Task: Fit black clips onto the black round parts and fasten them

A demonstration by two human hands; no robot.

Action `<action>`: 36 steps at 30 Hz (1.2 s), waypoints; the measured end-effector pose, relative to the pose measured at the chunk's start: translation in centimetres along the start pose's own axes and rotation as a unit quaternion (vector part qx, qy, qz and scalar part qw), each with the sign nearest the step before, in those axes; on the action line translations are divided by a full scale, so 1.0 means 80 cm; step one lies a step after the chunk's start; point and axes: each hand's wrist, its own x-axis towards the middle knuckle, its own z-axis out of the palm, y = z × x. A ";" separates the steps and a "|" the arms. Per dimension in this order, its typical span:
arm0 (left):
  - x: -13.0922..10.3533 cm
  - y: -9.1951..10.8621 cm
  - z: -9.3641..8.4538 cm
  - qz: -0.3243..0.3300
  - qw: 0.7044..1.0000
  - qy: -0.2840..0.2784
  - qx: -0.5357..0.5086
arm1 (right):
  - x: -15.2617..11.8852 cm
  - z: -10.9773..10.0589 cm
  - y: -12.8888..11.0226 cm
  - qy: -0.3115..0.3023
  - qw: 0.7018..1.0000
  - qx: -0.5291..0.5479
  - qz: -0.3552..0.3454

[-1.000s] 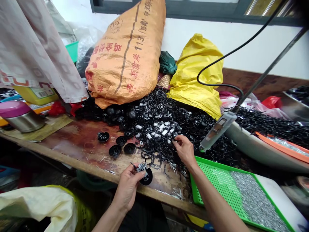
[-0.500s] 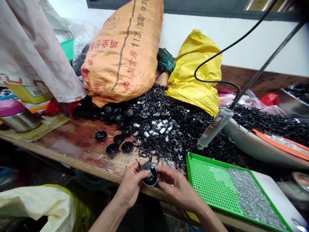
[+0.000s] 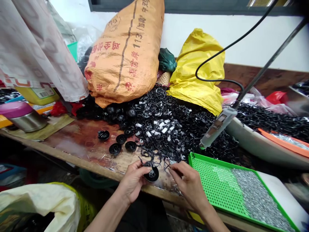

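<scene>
Wooden table (image 3: 84, 133) (reddish, scuffed) beneath black parts (image 3: 175, 145), white wall (image 3: 181, 29) behind

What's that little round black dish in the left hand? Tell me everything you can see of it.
The black dish is round and shallow, and looks like glossy plastic. Its hollow side faces up towards the camera, with a pale grey bit near the middle. The left hand holds it by its left side, near the front edge of the wooden table. The right hand is apart from it. Finer inside detail is too small to tell.
</scene>
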 end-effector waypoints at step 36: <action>0.011 0.004 0.008 -0.064 0.991 -0.098 0.068 | 0.008 -0.019 0.001 -0.178 0.949 -0.034 -0.260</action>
